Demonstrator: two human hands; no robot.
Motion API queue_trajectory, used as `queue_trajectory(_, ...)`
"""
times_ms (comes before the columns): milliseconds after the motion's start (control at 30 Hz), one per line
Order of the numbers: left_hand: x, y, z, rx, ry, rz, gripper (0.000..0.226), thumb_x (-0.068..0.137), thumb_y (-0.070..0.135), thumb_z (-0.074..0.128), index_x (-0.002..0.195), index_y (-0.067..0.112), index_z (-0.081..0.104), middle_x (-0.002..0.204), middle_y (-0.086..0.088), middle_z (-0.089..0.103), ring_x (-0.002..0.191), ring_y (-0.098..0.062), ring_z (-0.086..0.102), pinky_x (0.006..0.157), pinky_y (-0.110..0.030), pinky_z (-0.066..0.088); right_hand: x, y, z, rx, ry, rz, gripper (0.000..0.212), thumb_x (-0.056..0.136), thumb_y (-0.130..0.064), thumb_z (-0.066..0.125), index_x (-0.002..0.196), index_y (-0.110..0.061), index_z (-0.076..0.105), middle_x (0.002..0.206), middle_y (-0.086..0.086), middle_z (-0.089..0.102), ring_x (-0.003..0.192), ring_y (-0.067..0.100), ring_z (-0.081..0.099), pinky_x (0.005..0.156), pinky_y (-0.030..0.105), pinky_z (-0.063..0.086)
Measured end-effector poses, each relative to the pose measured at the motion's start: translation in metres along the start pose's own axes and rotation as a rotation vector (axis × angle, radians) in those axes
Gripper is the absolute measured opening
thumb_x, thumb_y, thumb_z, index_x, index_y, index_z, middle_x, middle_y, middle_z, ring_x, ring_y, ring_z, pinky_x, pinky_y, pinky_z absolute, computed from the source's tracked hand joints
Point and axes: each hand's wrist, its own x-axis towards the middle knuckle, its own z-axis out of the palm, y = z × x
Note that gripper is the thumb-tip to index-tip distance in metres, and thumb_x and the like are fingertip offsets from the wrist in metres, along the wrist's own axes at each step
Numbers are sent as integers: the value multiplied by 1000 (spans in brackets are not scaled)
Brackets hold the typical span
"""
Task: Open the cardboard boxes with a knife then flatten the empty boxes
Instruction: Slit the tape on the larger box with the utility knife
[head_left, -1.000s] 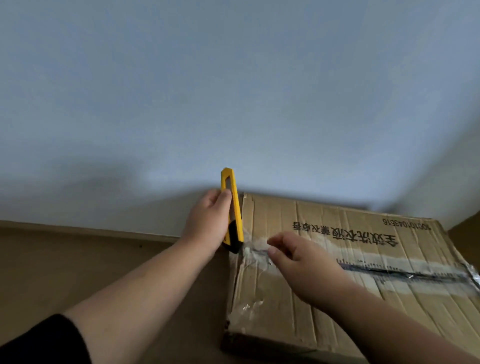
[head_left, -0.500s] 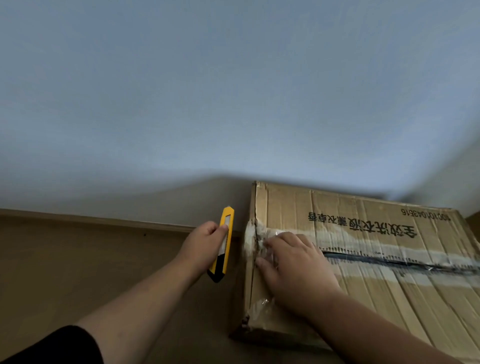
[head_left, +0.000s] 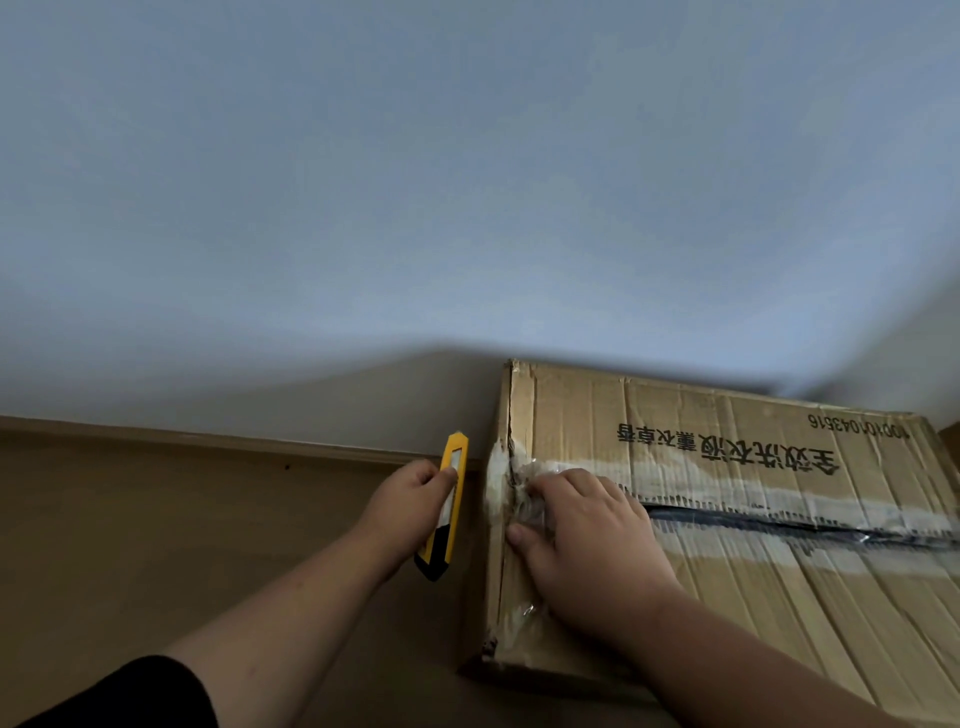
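Observation:
A brown cardboard box (head_left: 737, 577) with black printed characters lies at the lower right. Its taped centre seam shows a dark cut slit (head_left: 789, 527) running right. My left hand (head_left: 410, 501) grips a yellow and black utility knife (head_left: 448, 501) just left of the box's left edge, clear of the cardboard. My right hand (head_left: 587, 540) lies on the box top near its left edge, fingertips on the crumpled clear tape (head_left: 524, 499) at the seam's end.
The box sits on a brown floor (head_left: 156, 545) close to a pale wall (head_left: 467, 182). A skirting strip (head_left: 208, 441) runs along the wall's foot. Open floor lies left of the box.
My left hand has lowered the knife from the box's top edge to beside its left side. My right hand has moved left onto the tape at the seam's end.

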Motion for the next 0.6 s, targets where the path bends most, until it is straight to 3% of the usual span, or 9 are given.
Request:
queue_trajectory(133, 3, -18, -3, 28, 1, -45, 35, 99, 43, 51, 90, 12, 66, 81, -11, 59, 73, -23, 55, 65, -33, 42, -1, -4, 1, -7, -8, -2, 55, 96, -61, 40, 144, -35, 35, 144, -15, 40, 137, 9, 32, 118, 36, 22)
queue_trajectory(300, 16, -68, -7, 73, -29, -200, 31, 101, 35, 52, 97, 8, 67, 87, -16, 64, 82, -31, 63, 67, -35, 50, -5, -8, -2, -40, -28, -8, 57, 97, -60, 36, 148, -35, 29, 149, -15, 34, 141, 8, 26, 119, 35, 17)
queue_trajectory(400, 25, -104, -3, 165, -57, -283, 22, 101, 25, 55, 98, 4, 62, 75, -6, 58, 71, -23, 59, 63, -32, 48, -6, -9, -4, -64, -39, -8, 58, 97, -62, 33, 149, -37, 25, 151, -16, 30, 142, 7, 24, 119, 35, 13)
queue_trajectory(500, 33, -140, 3, 215, -36, -403, 5, 95, 14, 64, 92, 13, 60, 96, -17, 67, 88, -30, 65, 77, -35, 54, -9, -5, -3, -84, -62, -1, 66, 91, -69, 24, 150, -41, 19, 151, -18, 27, 142, 6, 23, 119, 34, 12)
queue_trajectory(600, 38, -176, 8, 251, -35, -473, 13, 92, 12, 67, 103, 11, 60, 110, -23, 66, 104, -38, 64, 90, -43, 53, -13, 2, -3, -141, -54, 17, 78, 80, -76, 8, 150, -43, 23, 147, -19, 30, 139, 6, 26, 118, 34, 17)
